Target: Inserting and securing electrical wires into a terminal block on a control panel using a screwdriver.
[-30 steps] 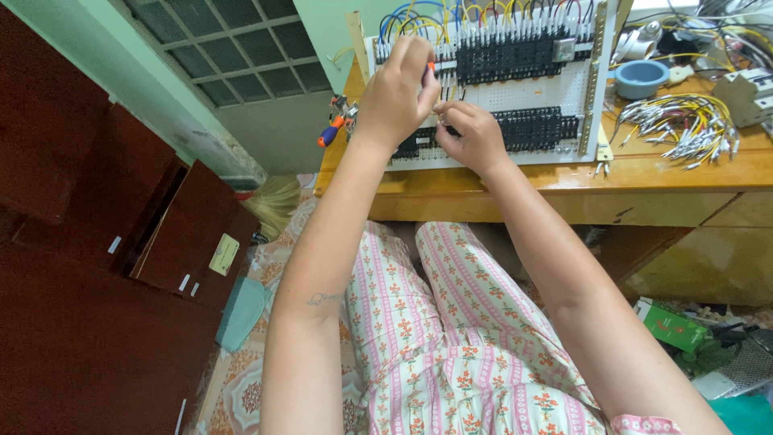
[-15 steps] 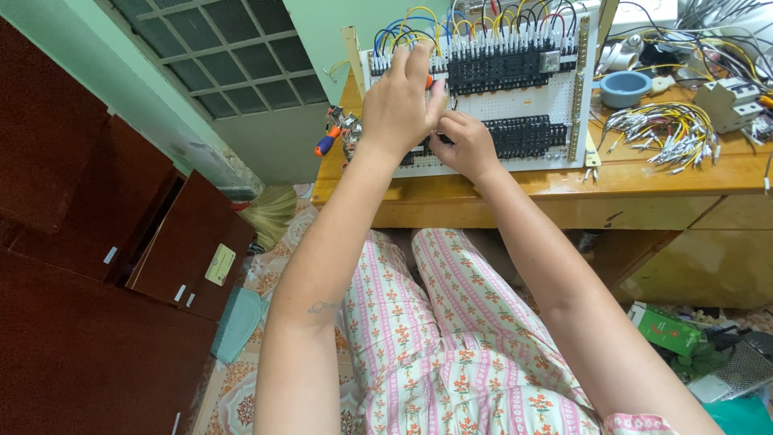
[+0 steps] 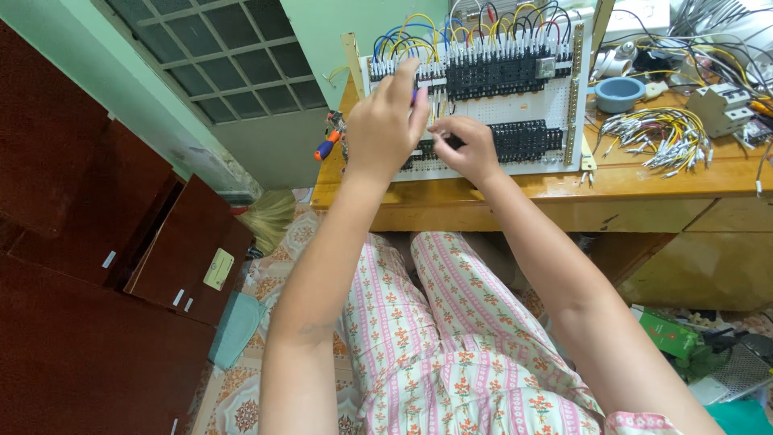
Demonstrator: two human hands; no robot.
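head view shows wiring in hand on the white panel [image 3: 515, 105] propped on the bench [image 3: 644, 181]: left hand [image 3: 385, 121] closed on a small tool, right hand [image 3: 467, 149] pinching at the terminal blocks [image 3: 499, 76]; seating a wire likely demands steady alignment.

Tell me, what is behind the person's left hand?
The left hand covers part of the white wiring panel: black terminal rows and coloured wires show around it. What its grip pinches is hidden.
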